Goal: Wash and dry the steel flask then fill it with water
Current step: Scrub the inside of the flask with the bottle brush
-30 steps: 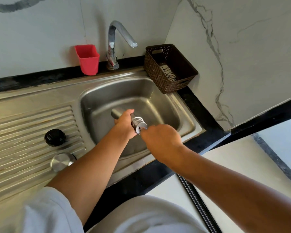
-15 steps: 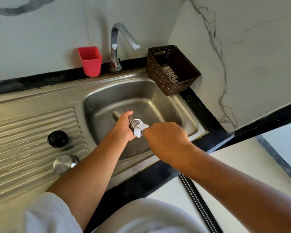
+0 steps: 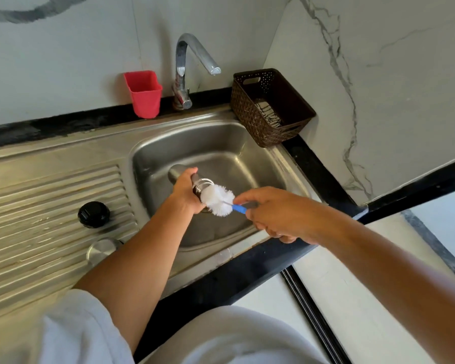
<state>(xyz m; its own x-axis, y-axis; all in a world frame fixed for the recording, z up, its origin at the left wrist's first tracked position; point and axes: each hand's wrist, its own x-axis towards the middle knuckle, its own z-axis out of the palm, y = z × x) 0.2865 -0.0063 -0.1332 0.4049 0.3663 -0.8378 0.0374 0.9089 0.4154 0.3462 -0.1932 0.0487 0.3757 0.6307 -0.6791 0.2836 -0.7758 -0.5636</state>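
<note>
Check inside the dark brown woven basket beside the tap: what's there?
In the dark brown woven plastic basket lies a white item with black wavy lines; I cannot tell what it is. The basket's near wall covers the rest.

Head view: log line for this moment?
phase: scrub | left grip: holds flask over sink | right grip: holds brush, bristles at mouth | tap: no stream

Walls: 2, meeting in a corner; back wall and right wall in white marble-look panels with grey veins. Countertop: black stone, holding 1 inset steel sink with ribbed drainboard. Floor: pale tile, 1 dark strip. Light: soft, even.
</note>
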